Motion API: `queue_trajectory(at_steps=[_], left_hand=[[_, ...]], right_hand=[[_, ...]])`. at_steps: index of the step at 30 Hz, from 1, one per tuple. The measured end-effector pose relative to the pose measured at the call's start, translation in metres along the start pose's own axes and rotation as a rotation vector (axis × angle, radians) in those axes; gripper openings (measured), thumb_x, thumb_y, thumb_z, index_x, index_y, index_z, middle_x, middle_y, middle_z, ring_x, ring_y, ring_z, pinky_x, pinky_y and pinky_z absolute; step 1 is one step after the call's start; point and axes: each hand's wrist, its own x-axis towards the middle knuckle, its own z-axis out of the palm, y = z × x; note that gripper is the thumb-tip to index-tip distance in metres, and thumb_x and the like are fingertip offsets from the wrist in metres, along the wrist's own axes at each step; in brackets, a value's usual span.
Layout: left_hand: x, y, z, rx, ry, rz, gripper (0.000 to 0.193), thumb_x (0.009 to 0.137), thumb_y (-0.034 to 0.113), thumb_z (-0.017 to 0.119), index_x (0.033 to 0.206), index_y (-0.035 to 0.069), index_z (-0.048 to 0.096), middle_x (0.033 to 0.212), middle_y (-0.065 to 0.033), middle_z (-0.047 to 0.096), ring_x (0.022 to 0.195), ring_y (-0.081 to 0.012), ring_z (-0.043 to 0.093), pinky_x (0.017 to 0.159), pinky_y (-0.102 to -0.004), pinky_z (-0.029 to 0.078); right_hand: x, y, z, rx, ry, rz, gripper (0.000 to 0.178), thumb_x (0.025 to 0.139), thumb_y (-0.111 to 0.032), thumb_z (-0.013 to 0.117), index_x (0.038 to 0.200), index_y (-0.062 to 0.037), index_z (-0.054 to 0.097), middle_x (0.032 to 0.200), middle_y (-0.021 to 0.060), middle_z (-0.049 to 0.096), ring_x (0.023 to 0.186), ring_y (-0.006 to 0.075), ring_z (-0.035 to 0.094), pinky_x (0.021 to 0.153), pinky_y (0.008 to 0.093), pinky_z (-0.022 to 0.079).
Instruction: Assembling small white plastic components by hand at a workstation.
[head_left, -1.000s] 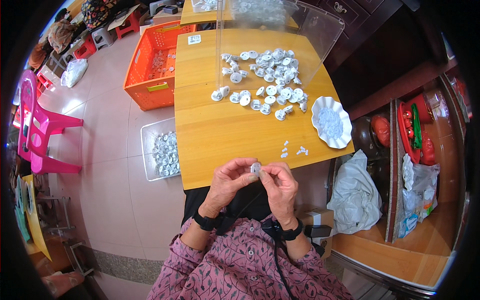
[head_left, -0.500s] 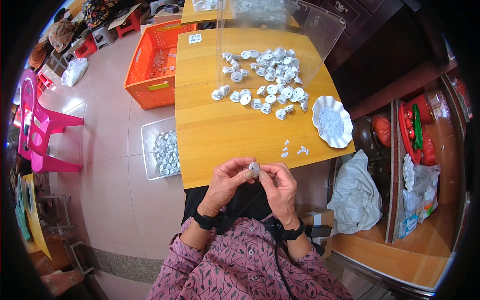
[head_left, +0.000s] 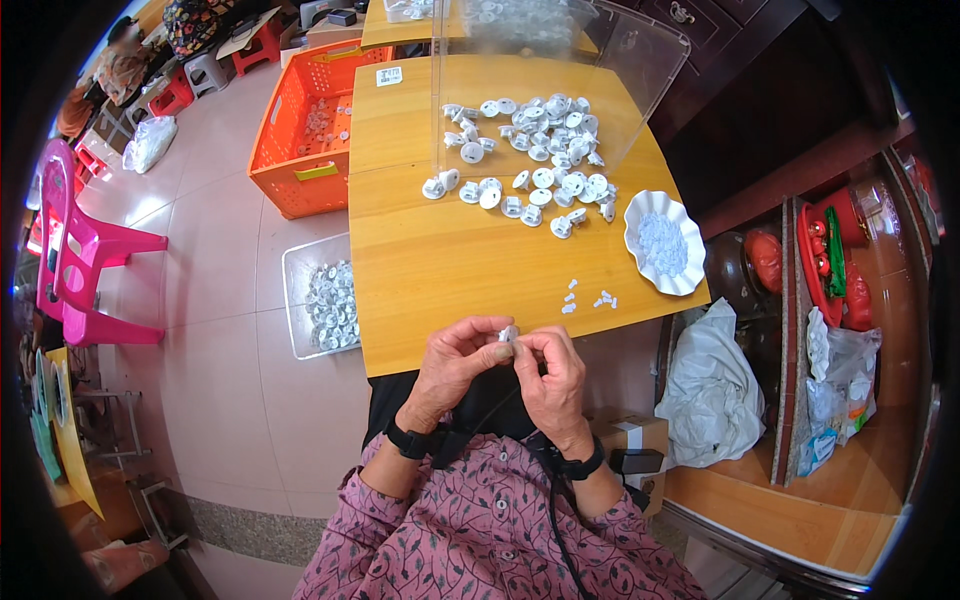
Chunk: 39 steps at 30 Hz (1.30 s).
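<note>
Close to the table's front edge, my left hand [head_left: 458, 362] pinches a small white plastic part [head_left: 507, 333] between thumb and fingertips. My right hand [head_left: 553, 382] meets it from the other side, thumb and index finger closed at the part; whatever else they hold is hidden. Similar white round-capped plastic parts [head_left: 543, 178] lie loosely grouped farther up the yellow wooden table [head_left: 430, 260]. Several tiny white pieces [head_left: 570, 297] rest just beyond my right hand. At the table's right side stands a white scalloped dish [head_left: 637, 240] filled with small pale pieces [head_left: 662, 245].
A clear plastic bin [head_left: 640, 60] lies tipped behind the parts. Left of the table are an orange crate [head_left: 275, 165] and a clear tub [head_left: 300, 335] of parts. A pink chair [head_left: 110, 240] stands farther left. Shelves with a white bag [head_left: 710, 390] border the right.
The part between my fingers has turned from face-on to more edge-on. My right fingers have drawn in and curled slightly, while my left hand stays nearly still.
</note>
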Motion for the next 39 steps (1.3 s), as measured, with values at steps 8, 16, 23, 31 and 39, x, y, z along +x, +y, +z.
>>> queue_trajectory(at_steps=[8,16,23,31,39], left_hand=[[0.000,0.002,0.000,-0.018,-0.017,0.010,0.032,0.092,0.005,0.072,0.123,-0.002,0.065,0.103,-0.0055,0.071,0.092,-0.0113,0.066,0.085,-0.0257,0.055],[0.000,0.003,-0.003,-0.235,-0.043,-0.057,0.033,0.095,0.007,0.069,0.126,-0.002,0.063,0.107,-0.0091,0.070,0.090,-0.0147,0.067,0.082,-0.0275,0.057],[-0.004,0.000,-0.008,-0.185,-0.032,0.000,0.034,0.095,0.011,0.069,0.125,-0.003,0.062,0.110,-0.0104,0.069,0.093,-0.0169,0.067,0.081,-0.0292,0.057],[-0.008,0.014,-0.012,-0.105,-0.046,0.013,0.029,0.094,0.008,0.069,0.122,0.000,0.065,0.110,-0.0086,0.069,0.094,-0.0146,0.067,0.082,-0.0281,0.056],[-0.023,0.050,-0.052,0.053,0.213,0.182,0.029,0.095,0.003,0.066,0.123,-0.003,0.064,0.105,-0.0108,0.070,0.086,-0.0165,0.068,0.074,-0.0284,0.057]], right_hand=[[-0.004,0.005,-0.002,0.061,-0.023,0.072,0.006,0.093,-0.003,0.066,0.097,0.0011,0.062,0.087,0.0107,0.062,0.072,0.0188,0.064,0.065,0.0297,0.051],[-0.001,-0.006,-0.002,0.442,-0.042,0.369,0.012,0.099,-0.009,0.063,0.100,0.0028,0.064,0.088,0.0049,0.068,0.078,0.0084,0.063,0.070,0.0241,0.052],[-0.005,-0.003,0.005,0.443,-0.049,0.373,0.011,0.099,-0.008,0.063,0.101,0.0026,0.063,0.088,0.0049,0.068,0.078,0.0080,0.064,0.071,0.0226,0.052],[-0.002,-0.007,0.012,0.415,-0.073,0.345,0.011,0.099,-0.009,0.064,0.100,0.0021,0.063,0.087,0.0033,0.068,0.076,0.0072,0.062,0.069,0.0215,0.051],[-0.002,0.001,0.017,0.289,-0.083,0.288,0.012,0.094,-0.009,0.069,0.094,0.0010,0.064,0.080,0.0053,0.064,0.069,0.0097,0.062,0.064,0.0249,0.050]])
